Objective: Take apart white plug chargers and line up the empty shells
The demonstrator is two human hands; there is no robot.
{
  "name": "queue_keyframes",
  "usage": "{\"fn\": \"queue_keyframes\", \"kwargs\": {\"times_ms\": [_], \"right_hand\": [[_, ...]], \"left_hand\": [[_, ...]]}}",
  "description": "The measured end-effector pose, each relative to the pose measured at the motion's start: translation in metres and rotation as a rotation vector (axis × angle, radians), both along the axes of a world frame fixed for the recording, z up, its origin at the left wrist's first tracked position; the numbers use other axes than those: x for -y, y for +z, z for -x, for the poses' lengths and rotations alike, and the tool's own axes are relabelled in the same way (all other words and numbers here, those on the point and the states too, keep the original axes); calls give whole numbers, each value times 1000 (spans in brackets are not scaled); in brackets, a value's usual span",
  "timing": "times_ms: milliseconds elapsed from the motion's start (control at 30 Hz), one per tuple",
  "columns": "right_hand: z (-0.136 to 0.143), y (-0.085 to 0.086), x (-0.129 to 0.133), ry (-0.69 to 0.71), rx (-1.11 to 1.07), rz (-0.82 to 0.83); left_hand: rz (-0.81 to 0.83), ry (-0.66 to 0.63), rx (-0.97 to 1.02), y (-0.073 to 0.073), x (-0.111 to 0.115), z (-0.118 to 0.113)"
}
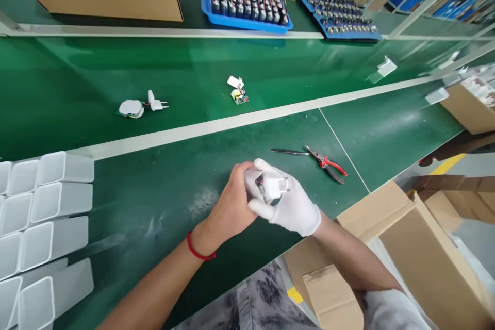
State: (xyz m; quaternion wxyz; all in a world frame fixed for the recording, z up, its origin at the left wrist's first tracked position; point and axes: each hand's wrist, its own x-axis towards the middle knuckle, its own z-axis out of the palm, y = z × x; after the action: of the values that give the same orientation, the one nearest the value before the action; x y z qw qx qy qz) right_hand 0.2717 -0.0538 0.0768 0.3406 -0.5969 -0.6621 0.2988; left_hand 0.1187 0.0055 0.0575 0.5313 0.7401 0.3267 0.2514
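My left hand [234, 206], bare with a red cord at the wrist, is wrapped round a white plastic housing [252, 181]. A white plug piece with metal pins [274, 188] shows at the housing's right end, with a dark gap and some inner parts beside it. My right hand [294, 209], in a white glove, has its fingers closed round the same end, above and below the plug piece. Beyond my hands, red-handled pliers [327, 164] and a thin dark tool [289, 152] lie on the green work surface [162, 206].
White open housings [73, 201] stand in rows at the left. Plug assemblies [131, 108] and a small circuit board [240, 96] lie on the green belt [185, 72]. Blue trays [247, 23] and a carton [116, 2] sit on the shelf. Open cardboard boxes [429, 252] are at the lower right.
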Motion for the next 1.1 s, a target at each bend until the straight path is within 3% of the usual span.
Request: {"fn": "queue_keyframes", "kwargs": {"times_ms": [100,167,233,300,400,467,567,633,667,733,867,967,1100], "right_hand": [[-20,1,-20,-161,26,-18],[-44,-1,-45,-382,215,2],[-74,-3,-75,-636,499,133],[-103,-4,-98,-730,651,292],[-127,3,-112,-665,690,415],[-126,13,-112,-691,755,413],[-101,27,-124,-797,863,68],[-80,25,-152,-670,849,-114],[-72,19,-170,-554,822,-89],[-63,3,-210,-423,773,87],[-73,-33,-268,-489,691,233],[-91,-47,-282,-598,622,275],[-100,-40,-272,-721,464,262]], "left_hand": [[9,-56,-91,4,-5,-3],[-16,-98,-169,5,-9,3],[-64,-88,-294,5,-16,16],[-141,-28,-423,3,-30,31],[-324,147,-545,3,-66,53],[-440,278,-610,6,-100,67],[-471,452,-790,5,-156,83],[-437,523,-864,0,-188,89],[-416,543,-878,-4,-202,91],[-382,516,-854,-12,-221,92],[-405,406,-795,-30,-241,89],[-440,355,-746,-39,-250,80],[-457,324,-671,-38,-260,62]]}}
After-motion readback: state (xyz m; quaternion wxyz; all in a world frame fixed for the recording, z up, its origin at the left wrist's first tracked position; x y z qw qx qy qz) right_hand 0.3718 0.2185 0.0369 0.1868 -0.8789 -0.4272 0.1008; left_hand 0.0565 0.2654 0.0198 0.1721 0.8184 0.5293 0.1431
